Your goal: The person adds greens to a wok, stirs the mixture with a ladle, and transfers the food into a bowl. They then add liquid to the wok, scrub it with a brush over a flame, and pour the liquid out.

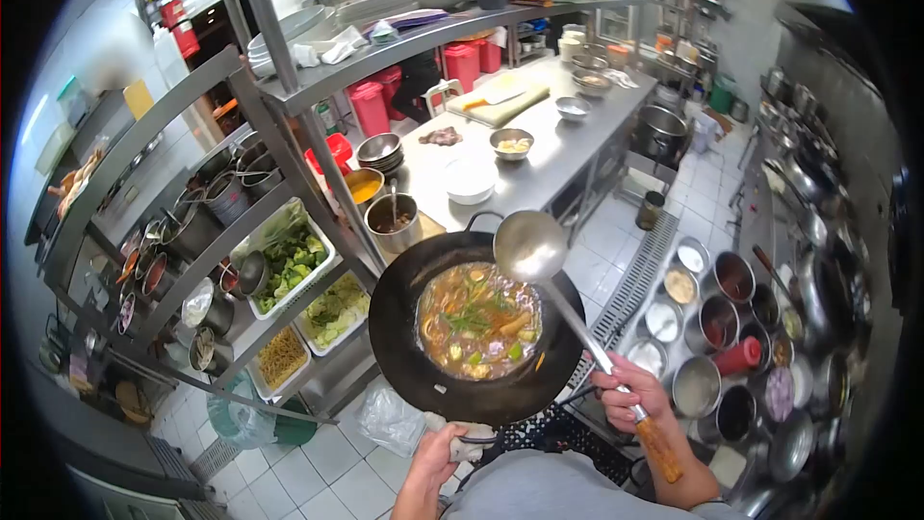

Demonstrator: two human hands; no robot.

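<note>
In the head view, our left hand (438, 457) is closed tight on the cloth-wrapped handle of the black wok (397, 323). We hold the wok over the tiled floor (318, 481), near the steel counter (558, 149). It holds a brown stew (478, 320) with green pieces. Our right hand (630, 390) grips the long ladle (527, 247), whose bowl is at the wok's far rim. Seasoning pots (697, 387) stand to the right.

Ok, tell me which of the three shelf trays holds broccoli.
The top-left tray, highest on the rack: dark green florets fill it. The tray next to the wok holds pale leaves, and the lowest one yellowish noodles.
</note>
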